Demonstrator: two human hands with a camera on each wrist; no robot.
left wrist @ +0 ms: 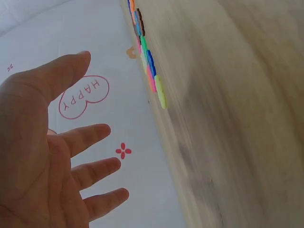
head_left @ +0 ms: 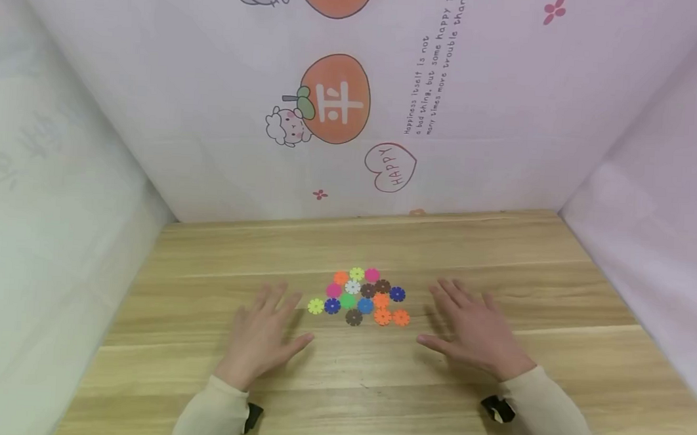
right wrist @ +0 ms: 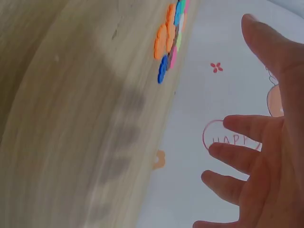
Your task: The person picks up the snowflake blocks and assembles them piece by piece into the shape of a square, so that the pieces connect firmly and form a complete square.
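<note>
Several small notched plastic discs lie in a flat cluster mid-table, among them a yellow-green disc [head_left: 315,306], a white disc [head_left: 353,287], a light blue disc [head_left: 365,305] and an orange disc [head_left: 401,317]. To the left of the cluster is my left hand [head_left: 262,338], its fingers spread and holding nothing. My right hand [head_left: 475,332] is on the other side, thumb and fingers apart, also holding nothing. Both wrist views show bare palms, with the left fingers [left wrist: 90,137] and right fingers [right wrist: 237,156] apart from the discs.
The discs lie on a wooden table [head_left: 339,401]. A white printed cloth [head_left: 212,105] rises behind its far edge, and pale cloth walls stand at the left [head_left: 48,195] and right [head_left: 657,194]. Each sleeve has a dark band [head_left: 498,408] at the wrist.
</note>
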